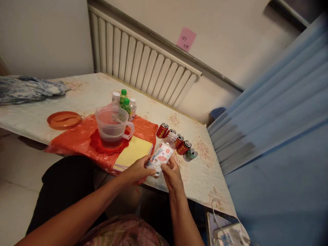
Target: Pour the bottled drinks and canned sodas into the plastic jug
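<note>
Both my hands hold a small clear bottle [164, 152] with a flower label, tilted with its open neck pointing up and away, above the table's near edge. My left hand [138, 169] grips its lower part from the left. My right hand [172, 174] pinches it from the right. Just left of the bottle lies a yellow pad [133, 152]. Beyond it a clear plastic jug [112, 125] with dark liquid stands on a red mat [101, 143].
Several small cans [179, 140] lie in a row behind the bottle. Small bottles with green and white caps [125, 104] stand behind the jug. An orange lid [64, 119] and patterned cloth [28, 88] lie left. A radiator [143, 65] lines the wall; blue curtain [276, 136] hangs right.
</note>
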The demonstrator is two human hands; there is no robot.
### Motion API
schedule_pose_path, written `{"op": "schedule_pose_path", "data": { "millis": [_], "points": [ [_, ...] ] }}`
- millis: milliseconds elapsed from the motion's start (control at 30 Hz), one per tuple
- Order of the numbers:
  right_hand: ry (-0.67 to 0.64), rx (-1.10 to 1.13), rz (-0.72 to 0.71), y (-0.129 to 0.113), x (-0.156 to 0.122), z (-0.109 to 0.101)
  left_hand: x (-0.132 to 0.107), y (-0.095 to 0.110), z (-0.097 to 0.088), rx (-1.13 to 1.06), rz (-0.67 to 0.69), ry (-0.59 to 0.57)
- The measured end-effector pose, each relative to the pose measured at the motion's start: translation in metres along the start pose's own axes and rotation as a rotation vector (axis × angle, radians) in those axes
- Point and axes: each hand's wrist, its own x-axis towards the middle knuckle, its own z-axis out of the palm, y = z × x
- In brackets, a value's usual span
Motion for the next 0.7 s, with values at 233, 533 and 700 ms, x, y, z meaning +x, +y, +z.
{"op": "schedule_pose_path", "data": {
  "millis": [233,533,700],
  "points": [
    [-0.012,0.021,0.004,-0.0004,0.0003,-0.0008,-0.0022,0.0051,0.0002,0.038,-0.015,-0.003],
    [-0.025,0.041,0.004,0.0007,0.0000,-0.0024,-0.0023,0.0045,-0.0014,0.036,-0.018,-0.018],
    [-0.027,0.050,0.007,0.0006,0.0004,-0.0032,-0.0027,0.0035,-0.0034,0.051,-0.015,-0.021]
  ]
}}
